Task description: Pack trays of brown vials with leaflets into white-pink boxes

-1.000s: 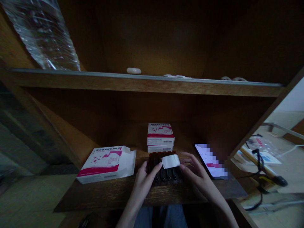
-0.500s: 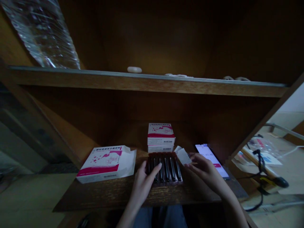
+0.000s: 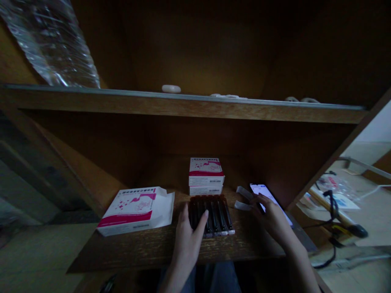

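Note:
My left hand (image 3: 189,238) rests on a tray of dark brown oral-liquid vials (image 3: 215,215), thumb on top and fingers along the left side. The vials lie side by side near the front of the wooden shelf. My right hand (image 3: 271,215), fingers curled, is at the right beside a lit smartphone (image 3: 264,191) and partly covers it. At its fingertips are two ends of a folded white paper (image 3: 243,206); the rest is hidden by the hand. To the left lies a white and magenta box (image 3: 131,209) with its flap open toward the vials.
Two stacked white and magenta boxes (image 3: 206,175) stand behind the vials. The upper shelf edge (image 3: 195,103) crosses above, with a small white oval object (image 3: 171,88) and clear plastic wrap (image 3: 61,49) on it. Cables (image 3: 332,207) hang outside at the right.
My right hand has moved right, with the white paper, from beside the vials to the phone. The vial tray lies flatter under my left hand, which stays on it.

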A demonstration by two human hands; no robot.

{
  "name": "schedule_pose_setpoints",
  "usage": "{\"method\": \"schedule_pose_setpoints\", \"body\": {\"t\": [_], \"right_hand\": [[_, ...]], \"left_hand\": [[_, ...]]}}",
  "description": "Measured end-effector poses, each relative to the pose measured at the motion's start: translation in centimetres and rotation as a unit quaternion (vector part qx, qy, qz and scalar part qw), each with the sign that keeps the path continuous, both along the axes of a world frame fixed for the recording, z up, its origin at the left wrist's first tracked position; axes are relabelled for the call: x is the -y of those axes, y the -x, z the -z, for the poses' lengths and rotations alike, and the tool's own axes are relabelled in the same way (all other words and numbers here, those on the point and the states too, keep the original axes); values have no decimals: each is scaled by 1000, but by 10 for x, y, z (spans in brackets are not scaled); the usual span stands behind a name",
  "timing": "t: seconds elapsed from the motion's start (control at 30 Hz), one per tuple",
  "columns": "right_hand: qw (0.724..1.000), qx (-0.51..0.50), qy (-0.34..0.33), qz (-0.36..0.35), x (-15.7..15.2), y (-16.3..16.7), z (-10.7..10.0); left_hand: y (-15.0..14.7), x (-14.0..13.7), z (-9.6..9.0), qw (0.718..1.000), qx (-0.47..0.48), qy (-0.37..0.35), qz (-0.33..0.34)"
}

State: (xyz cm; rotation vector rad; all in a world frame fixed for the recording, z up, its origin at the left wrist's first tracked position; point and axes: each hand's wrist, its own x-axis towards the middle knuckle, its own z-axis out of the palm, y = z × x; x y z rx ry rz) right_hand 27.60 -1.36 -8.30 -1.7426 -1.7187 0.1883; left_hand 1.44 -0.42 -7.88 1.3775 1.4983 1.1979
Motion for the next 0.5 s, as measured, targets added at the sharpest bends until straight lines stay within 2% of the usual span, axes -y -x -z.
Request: {"method": "schedule_pose_setpoints", "body": {"t": [0.1,0.2,0.33,0.5], "right_hand": [[999,11,-16,32,-2,-4,7],[998,22,-26,56,-3,-9,15],[998,18,-27,62,-4,-11,20],[998,8,-35,43,-7,-5,14]], "left_hand": [[-2,5,3,1000,21,6,-14],[-3,9,5,1000,8,3,6],[-3,12,6,999,-29,-24,8],[0,12,10,998,-61,-35,-3]]}}
